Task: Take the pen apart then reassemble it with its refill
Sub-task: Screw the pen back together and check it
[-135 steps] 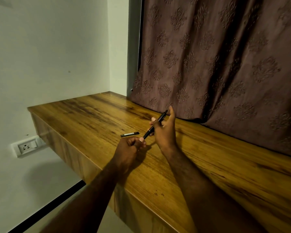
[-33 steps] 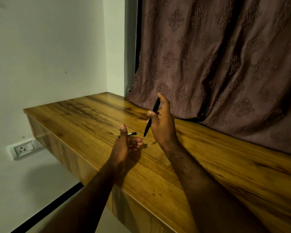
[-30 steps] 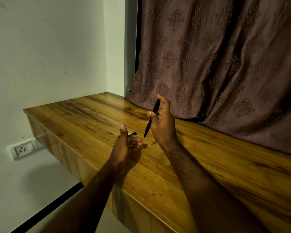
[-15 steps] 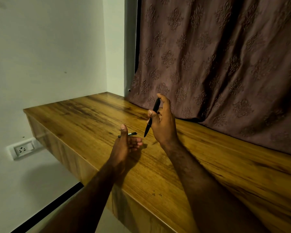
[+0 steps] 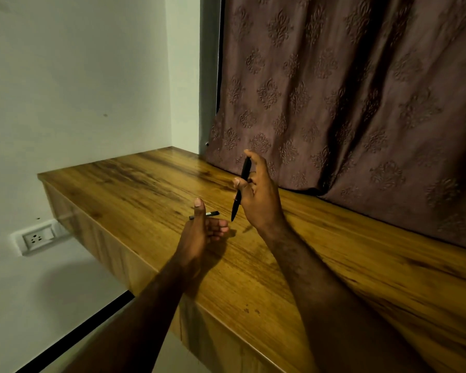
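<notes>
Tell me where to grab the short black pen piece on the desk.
Likely best: pinch the black pen piece across its long sides, mid-length, from above with the left hand; it lies flat on the desk, only top and sides exposed.

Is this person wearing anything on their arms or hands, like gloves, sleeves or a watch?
Nothing shows. The left hand and right hand are ungloved, with short nails and no rings in view. The left forearm and right forearm are bare to the picture's edge: no sleeve, watch or bracelet.
</notes>
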Available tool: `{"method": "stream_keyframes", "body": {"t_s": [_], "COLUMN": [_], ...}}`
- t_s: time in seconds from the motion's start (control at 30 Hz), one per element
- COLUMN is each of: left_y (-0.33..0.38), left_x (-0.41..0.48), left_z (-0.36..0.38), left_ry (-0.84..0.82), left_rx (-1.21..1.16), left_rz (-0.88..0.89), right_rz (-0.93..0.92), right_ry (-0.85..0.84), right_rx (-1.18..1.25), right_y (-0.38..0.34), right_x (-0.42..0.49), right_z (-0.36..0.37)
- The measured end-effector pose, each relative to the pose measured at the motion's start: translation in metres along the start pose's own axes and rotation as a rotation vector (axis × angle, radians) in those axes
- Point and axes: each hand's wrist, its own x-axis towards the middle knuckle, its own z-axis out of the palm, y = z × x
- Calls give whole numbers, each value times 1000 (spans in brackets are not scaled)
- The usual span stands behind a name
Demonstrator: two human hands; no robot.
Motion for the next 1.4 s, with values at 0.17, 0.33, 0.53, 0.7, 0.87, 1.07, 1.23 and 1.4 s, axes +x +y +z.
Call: {"method": "stream_keyframes", "body": {"t_s": [0.17,0.33,0.53,0.7,0.87,1.07,1.23,1.4], "left_y": [0,-1,0,2,5,6,10,11], "left_x": [0,0,1,-2,-1,-2,-5,-5], "left_z": [1,0,-1,0,1,-2,-2,-2], "left_ry": [3,5,-13,-15,-36,-93,-114,-113], "left_rx": [-14,-24,-40,-49,-114,-179,-181,-175], "left_rz": [-7,-6,-14,-21,-67,-116,-131,-137], "right_rz": [-27,-7,-20,45,113,165,157,167], "right_ry": [-3,-4,8,7,37,22,13,23], "right_rx": [-2,4,-5,90,223,343,374,392], "right_y": [-2,-1,-1,-3,-2,2,-1,-1], "right_x": [0,1,1,3,8,15,15,15], "right_z": [1,1,0,-1,-10,-16,-16,-18]}}
